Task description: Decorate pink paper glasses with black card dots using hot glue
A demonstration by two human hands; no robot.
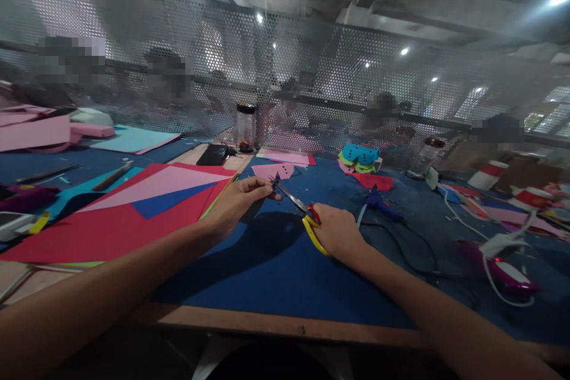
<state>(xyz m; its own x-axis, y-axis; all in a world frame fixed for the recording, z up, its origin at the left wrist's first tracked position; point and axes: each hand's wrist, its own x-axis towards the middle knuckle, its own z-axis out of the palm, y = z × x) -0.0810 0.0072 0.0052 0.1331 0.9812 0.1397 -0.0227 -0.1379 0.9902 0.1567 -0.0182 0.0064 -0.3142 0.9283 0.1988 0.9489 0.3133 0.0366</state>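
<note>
My right hand (pixel 336 231) is closed around the yellow and red handles of a pair of scissors (pixel 291 197), whose blades point up and left. At the blade tips, my left hand (pixel 243 199) pinches a small dark piece (pixel 275 180) between thumb and fingers; its exact shape is too small to tell. Just behind the left fingertips lies a pink cut-out with dark dots (pixel 265 170) on the blue mat (pixel 271 279). Under and beside my left forearm is a stack of red sheets (pixel 133 231), topped with pink and blue pieces.
Blue, green and red dotted cut-outs (pixel 360 154) lie at the back right. A blue glue gun (pixel 385 206) and a purple one (pixel 503 270) with cords rest on the right. A jar (pixel 246 127) and a black phone-like slab (pixel 212 155) stand near the perforated metal screen (pixel 312 71); people sit beyond it.
</note>
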